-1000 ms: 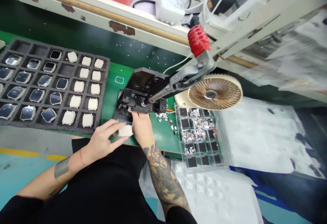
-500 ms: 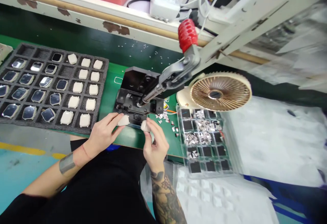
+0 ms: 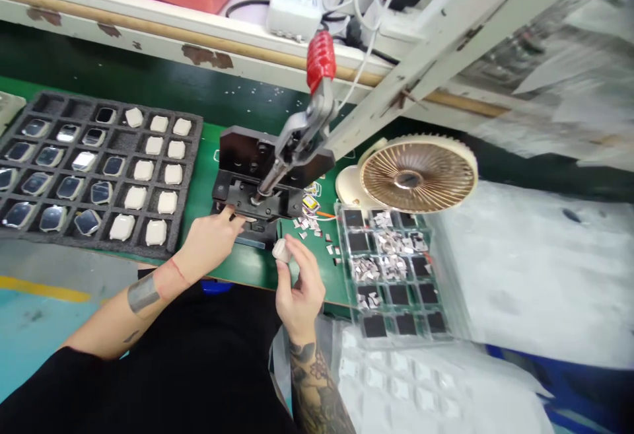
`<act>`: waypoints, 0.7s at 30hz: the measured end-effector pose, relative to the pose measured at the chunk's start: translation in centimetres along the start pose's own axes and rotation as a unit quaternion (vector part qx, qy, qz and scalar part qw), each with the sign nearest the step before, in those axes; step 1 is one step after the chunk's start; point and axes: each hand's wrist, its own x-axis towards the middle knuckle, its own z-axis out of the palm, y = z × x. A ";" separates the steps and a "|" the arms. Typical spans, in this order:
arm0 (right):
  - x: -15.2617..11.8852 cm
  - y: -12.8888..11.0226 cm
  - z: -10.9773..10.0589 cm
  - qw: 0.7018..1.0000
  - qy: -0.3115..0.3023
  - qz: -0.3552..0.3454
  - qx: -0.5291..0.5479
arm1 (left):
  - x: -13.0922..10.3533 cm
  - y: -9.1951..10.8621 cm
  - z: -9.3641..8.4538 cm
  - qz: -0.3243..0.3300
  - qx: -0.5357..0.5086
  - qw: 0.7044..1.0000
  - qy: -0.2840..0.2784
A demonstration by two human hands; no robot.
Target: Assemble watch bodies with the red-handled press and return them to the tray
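Observation:
My left hand [image 3: 212,239] reaches to the front of the black clamp fixture [image 3: 257,193]. Its fingers are bent at the fixture's front edge, over a pale piece [image 3: 242,220] that shows only in part; whether they grip it is hidden. Just right of the fixture, my right hand [image 3: 302,282] pinches a white watch-shaped case [image 3: 282,250] between thumb and fingers, above the bench edge. The fixture's lever, with a red handle [image 3: 321,61], stands raised behind. A grey foam tray [image 3: 171,239] of white cases and dark-faced watches lies on the left.
Small parts [image 3: 307,224] lie scattered on the green bench right of the fixture. Beyond are a beige fan [image 3: 419,173] and a clear compartment tray [image 3: 347,289] of small pieces. A white shelf rail [image 3: 148,34] crosses behind. Plastic sheeting [image 3: 535,269] covers the right side.
My left hand has moved from holding a white case before the fixture to the fixture's front, and that case is now mostly out of sight. My right hand still holds its case. The view has shifted slightly.

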 end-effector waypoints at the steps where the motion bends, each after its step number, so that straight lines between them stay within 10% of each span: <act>1: 0.2 -0.2 0.3 1.000 0.007 -0.019 -0.003 | -0.7 0.2 -0.3 0.020 -0.057 0.998 0.008; 8: 4.2 -3.0 3.1 0.968 -0.035 -0.241 -0.059 | -4.1 -0.5 -1.7 0.023 -0.455 0.883 0.115; 15: 19.3 -4.7 2.2 0.903 0.303 -0.302 0.043 | 0.6 -15.0 -9.9 -0.159 -0.071 0.957 0.231; 21: 25.7 -9.5 0.5 0.981 -0.023 -0.150 0.121 | 4.8 -24.1 -13.2 -0.223 0.020 0.955 0.196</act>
